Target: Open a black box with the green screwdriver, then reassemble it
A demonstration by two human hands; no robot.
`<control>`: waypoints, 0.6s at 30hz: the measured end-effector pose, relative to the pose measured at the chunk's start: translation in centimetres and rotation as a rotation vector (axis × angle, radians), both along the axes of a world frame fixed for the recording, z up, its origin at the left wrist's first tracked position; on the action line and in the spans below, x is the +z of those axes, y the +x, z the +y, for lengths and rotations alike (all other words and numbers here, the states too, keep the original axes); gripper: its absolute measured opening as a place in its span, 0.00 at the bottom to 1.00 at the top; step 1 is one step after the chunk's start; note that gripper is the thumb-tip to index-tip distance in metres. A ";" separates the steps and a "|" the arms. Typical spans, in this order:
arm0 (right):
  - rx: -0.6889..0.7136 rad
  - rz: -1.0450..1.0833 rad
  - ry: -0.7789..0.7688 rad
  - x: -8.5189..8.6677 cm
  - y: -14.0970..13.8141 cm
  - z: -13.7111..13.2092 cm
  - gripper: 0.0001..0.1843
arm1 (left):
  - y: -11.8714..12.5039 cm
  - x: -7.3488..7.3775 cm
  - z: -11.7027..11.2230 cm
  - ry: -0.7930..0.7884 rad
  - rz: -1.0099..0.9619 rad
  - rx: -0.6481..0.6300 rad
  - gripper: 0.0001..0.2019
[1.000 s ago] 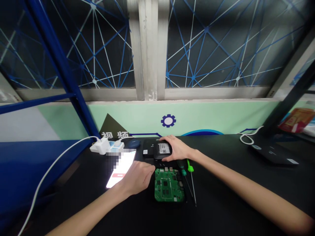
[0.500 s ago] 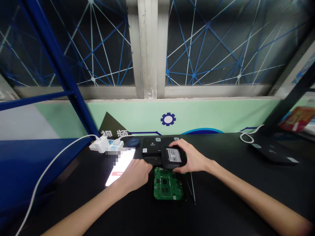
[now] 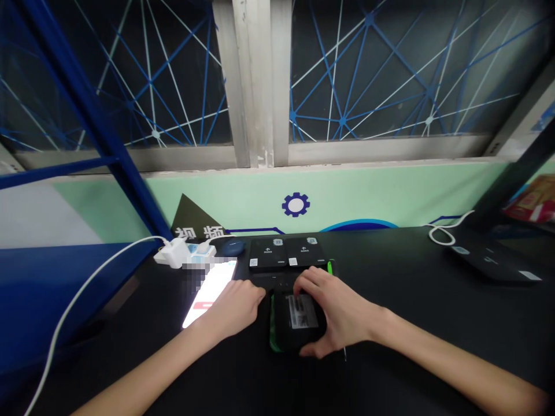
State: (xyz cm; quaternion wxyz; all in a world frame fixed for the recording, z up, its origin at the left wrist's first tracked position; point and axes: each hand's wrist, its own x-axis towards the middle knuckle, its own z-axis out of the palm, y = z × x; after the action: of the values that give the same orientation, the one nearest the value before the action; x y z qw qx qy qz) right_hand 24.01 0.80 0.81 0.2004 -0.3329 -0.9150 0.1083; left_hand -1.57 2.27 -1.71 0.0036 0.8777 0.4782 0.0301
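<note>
Plainly, it is smooth plastic that begins my view on the left: a glossy white cable bends in a long curve up to a chunky, square-edged white adapter, seated on a power strip with a blue patch. Just in front, a flat phone lies slanted, its glassy screen glowing white with a red bar low down. My left hand is curled, knuckles up, beside the phone's right edge; its fingertips are tucked under, so I cannot tell whether they hold anything. Behind it sits a rounded, dark blue object.

Further right, two squarish black boxes stand side by side on the black table, with small pale stickers. Nearer me, a black case with rounded corners and a shiny silvery label covers most of a green circuit board, whose left edge peeks out. My right hand grips the case from its right side, fingers over the far edge and thumb at the near one. Past it show a bright green plastic piece and a thin metal tip.

At far right rest a looped white cord, a thin black slab and a crinkly red packet.
</note>
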 end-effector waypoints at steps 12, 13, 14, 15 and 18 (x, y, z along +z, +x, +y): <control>-0.049 0.046 0.026 -1.1 -1.3 -0.8 0.36 | 0.1 0.2 0.2 0.008 0.048 0.017 0.15; -0.050 0.051 0.029 -1.2 -1.4 -0.9 0.36 | 0.0 0.2 0.2 0.012 0.048 0.013 0.15; -0.048 0.053 0.032 -1.2 -1.5 -1.0 0.35 | 0.0 0.2 0.2 0.013 0.044 0.012 0.15; -0.046 0.055 0.034 -1.3 -1.6 -1.0 0.35 | 0.0 0.2 0.2 0.010 0.039 0.013 0.15; -0.042 0.054 0.037 -1.4 -1.7 -1.2 0.35 | 0.1 0.3 0.1 -0.002 0.026 0.023 0.15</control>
State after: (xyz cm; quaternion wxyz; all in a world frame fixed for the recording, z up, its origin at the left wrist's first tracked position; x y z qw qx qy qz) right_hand 22.33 -0.36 -0.56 0.2334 -0.3454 -0.9039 0.0961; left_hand -1.49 2.38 -1.37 -0.0022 0.8726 0.4882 0.0183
